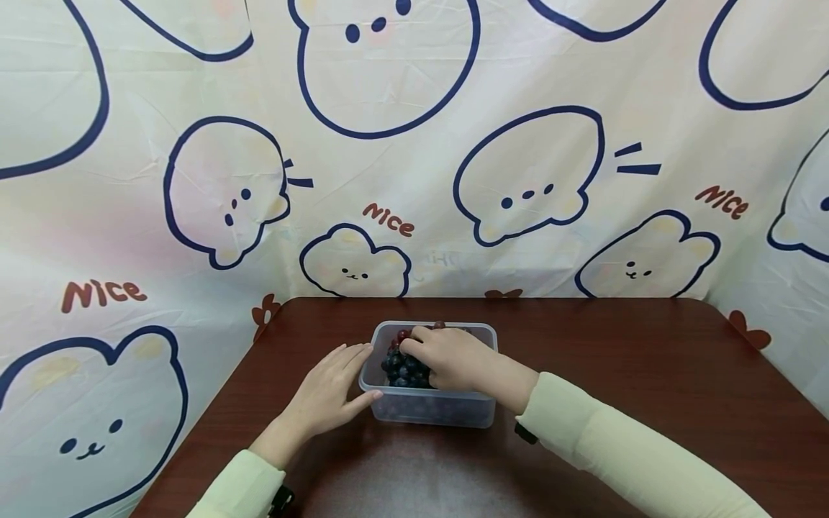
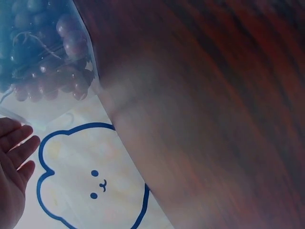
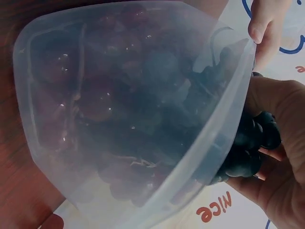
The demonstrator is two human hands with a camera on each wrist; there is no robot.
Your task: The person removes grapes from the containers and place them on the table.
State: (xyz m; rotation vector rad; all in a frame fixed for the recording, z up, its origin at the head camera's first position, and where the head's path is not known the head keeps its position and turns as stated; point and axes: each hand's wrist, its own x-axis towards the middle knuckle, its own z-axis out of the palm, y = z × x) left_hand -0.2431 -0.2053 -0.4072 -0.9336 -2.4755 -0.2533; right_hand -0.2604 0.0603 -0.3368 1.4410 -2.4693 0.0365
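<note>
A clear plastic container (image 1: 434,409) stands on the table with a bunch of dark grapes (image 1: 403,368) and some red grapes (image 2: 74,43) inside. My right hand (image 1: 458,357) reaches in over the rim. In the right wrist view its thumb and fingers curl round the dark grapes, partly above the rim. At the container's left end is my left hand (image 1: 330,388), fingers extended along that side and the thumb near the front left corner. Seen from the left wrist, the fingers of that hand lie beside the see-through wall. My right hand hides part of the contents.
The brown wooden table (image 1: 615,345) extends around the container. Behind it and along both sides hangs a pale cloth (image 1: 427,173) printed with blue bear outlines and the word "Nice".
</note>
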